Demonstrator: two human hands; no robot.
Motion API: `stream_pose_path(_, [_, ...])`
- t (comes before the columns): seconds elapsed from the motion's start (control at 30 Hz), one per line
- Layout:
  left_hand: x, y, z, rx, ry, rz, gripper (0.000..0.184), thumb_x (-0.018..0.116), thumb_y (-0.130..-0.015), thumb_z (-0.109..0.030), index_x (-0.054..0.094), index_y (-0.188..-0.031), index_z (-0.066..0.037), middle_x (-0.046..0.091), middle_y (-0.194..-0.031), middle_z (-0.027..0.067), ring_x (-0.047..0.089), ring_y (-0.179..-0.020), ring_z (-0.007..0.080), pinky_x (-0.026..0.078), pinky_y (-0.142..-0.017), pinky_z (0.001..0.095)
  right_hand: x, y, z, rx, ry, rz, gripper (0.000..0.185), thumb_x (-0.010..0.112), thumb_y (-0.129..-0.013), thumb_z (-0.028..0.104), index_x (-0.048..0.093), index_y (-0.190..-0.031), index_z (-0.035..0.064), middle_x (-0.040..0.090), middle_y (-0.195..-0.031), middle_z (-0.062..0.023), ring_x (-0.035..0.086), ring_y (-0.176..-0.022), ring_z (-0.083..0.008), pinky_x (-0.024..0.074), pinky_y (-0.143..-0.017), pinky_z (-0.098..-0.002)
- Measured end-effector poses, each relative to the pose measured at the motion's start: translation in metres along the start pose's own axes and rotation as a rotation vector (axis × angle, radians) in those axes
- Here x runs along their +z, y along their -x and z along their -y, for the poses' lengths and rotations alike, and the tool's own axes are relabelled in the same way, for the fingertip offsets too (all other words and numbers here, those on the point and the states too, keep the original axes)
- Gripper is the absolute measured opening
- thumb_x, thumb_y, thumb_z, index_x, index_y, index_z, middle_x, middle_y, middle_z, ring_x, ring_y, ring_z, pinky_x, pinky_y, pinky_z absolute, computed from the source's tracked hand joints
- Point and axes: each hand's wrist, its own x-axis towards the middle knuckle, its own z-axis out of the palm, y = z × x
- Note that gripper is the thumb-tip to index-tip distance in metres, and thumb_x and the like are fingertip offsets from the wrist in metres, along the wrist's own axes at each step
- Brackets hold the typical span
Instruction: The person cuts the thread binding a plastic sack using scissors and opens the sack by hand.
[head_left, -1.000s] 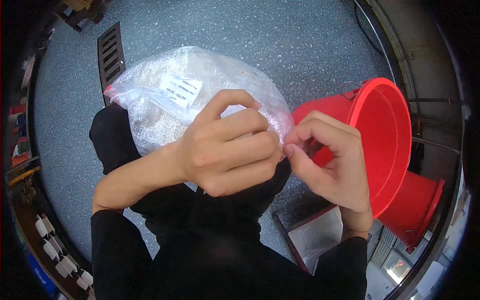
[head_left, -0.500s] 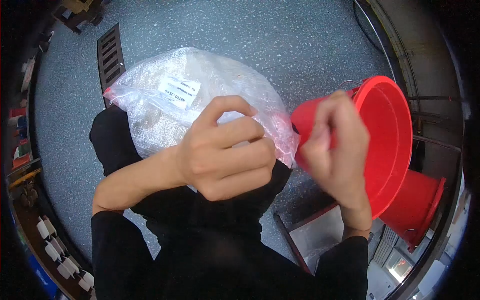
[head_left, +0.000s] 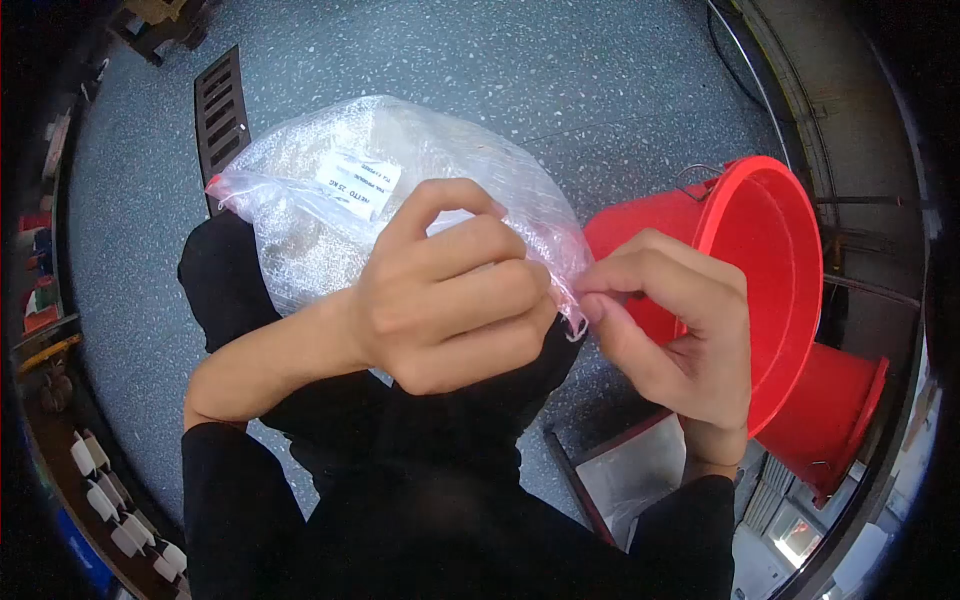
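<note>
A full, translucent woven plastic sack (head_left: 320, 240) lies on the floor against my knees. It has a white label (head_left: 358, 186) printed upside down to me, reading "NETTO 25 KG". My left hand (head_left: 455, 295) is closed at the sack's right end, its fingers curled round the gathered edge; the fingertips are mostly hidden. At that same end, my right hand (head_left: 685, 325) pinches the pinkish edge between thumb and forefinger. A loose pink-white corner (head_left: 576, 322) with thread-like strands hangs between both hands. Whether a strand is in the right pinch is too small to tell.
A large red bucket (head_left: 775, 290) stands tilted in view beside my right hand, with another red bucket (head_left: 825, 415) behind it. A flat grey-white tray-like thing (head_left: 630, 475) lies by my right forearm. A dark floor grate (head_left: 220, 120) is beyond the sack's left end.
My right hand, blurred and higher with its fingers curled before, has lowered and turned to the sack's right edge. The left hand has barely shifted, and the loose corner now shows.
</note>
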Motion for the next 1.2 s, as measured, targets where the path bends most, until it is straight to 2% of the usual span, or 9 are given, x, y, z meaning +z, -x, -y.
stream_pose_path(0.27, [-0.001, 0.001, -0.003, 0.021, -0.032, 0.013, 0.021, 0.071, -0.062, -0.017, 0.072, -0.082, -0.009, 0.065, -0.084, 0.0000, 0.062, -0.075, 0.0152, 0.047, -0.082, 0.0397, 0.007, 0.001, 0.000, 0.242, -0.180, 0.034, 0.006, 0.071, -0.082, -0.002, 0.069, -0.088, -0.0005, 0.061, -0.073, -0.0051, 0.056, -0.061, -0.0076, 0.0426, -0.054, -0.0238])
stream_pose_path(0.57, [0.001, 0.003, -0.002, 0.060, -0.053, 0.004, 0.022, 0.070, -0.063, -0.016, 0.073, -0.084, -0.009, 0.066, -0.086, 0.0001, 0.062, -0.077, 0.0153, 0.047, -0.082, 0.0392, 0.016, 0.000, -0.016, 0.197, -0.256, 0.020, 0.006, 0.063, -0.084, 0.002, 0.057, -0.084, 0.0014, 0.051, -0.071, 0.0007, 0.047, -0.059, -0.0065, 0.0370, -0.053, -0.0233])
stream_pose_path(0.67, [0.002, 0.002, -0.002, 0.026, -0.061, -0.014, 0.024, 0.071, -0.063, -0.017, 0.074, -0.086, -0.009, 0.066, -0.087, 0.0003, 0.062, -0.077, 0.0154, 0.047, -0.082, 0.0390, 0.010, 0.001, -0.013, 0.258, -0.287, 0.044, 0.007, 0.065, -0.082, 0.001, 0.059, -0.085, 0.0013, 0.053, -0.071, -0.0005, 0.049, -0.060, -0.0065, 0.0380, -0.053, -0.0240])
stream_pose_path(0.87, [0.001, 0.003, -0.002, 0.007, -0.047, -0.018, 0.023, 0.073, -0.065, -0.018, 0.074, -0.086, -0.009, 0.066, -0.085, 0.0006, 0.062, -0.075, 0.0161, 0.046, -0.081, 0.0394, 0.007, 0.000, -0.006, 0.219, -0.175, 0.069, 0.009, 0.068, -0.081, 0.000, 0.063, -0.088, 0.0002, 0.056, -0.071, -0.0029, 0.052, -0.059, -0.0073, 0.0414, -0.054, -0.0256])
stream_pose_path(1.1, [0.001, 0.002, -0.003, -0.027, -0.039, -0.035, 0.021, 0.074, -0.065, -0.018, 0.074, -0.084, -0.010, 0.067, -0.086, -0.0001, 0.062, -0.076, 0.0162, 0.047, -0.081, 0.0400, 0.022, 0.003, -0.005, 0.144, -0.084, 0.029, 0.012, 0.065, -0.083, -0.002, 0.056, -0.089, -0.0001, 0.053, -0.074, -0.0072, 0.055, -0.064, -0.0125, 0.0443, -0.057, -0.0310])
stream_pose_path(1.17, [-0.002, 0.002, -0.004, 0.029, -0.049, 0.008, 0.019, 0.074, -0.066, -0.017, 0.074, -0.084, -0.010, 0.067, -0.086, -0.0007, 0.063, -0.078, 0.0155, 0.047, -0.081, 0.0392, 0.030, 0.005, -0.012, 0.083, -0.055, 0.003, 0.013, 0.062, -0.083, -0.003, 0.052, -0.090, 0.0005, 0.051, -0.075, -0.0087, 0.054, -0.065, -0.0144, 0.0438, -0.057, -0.0330])
stream_pose_path(1.2, [-0.003, 0.002, -0.003, 0.058, -0.053, 0.029, 0.018, 0.074, -0.067, -0.016, 0.074, -0.084, -0.011, 0.067, -0.087, -0.0010, 0.063, -0.078, 0.0151, 0.047, -0.082, 0.0388, 0.030, 0.005, -0.014, 0.128, -0.152, 0.037, 0.011, 0.060, -0.085, -0.002, 0.051, -0.090, 0.0009, 0.051, -0.076, -0.0076, 0.053, -0.065, -0.0144, 0.0429, -0.058, -0.0325])
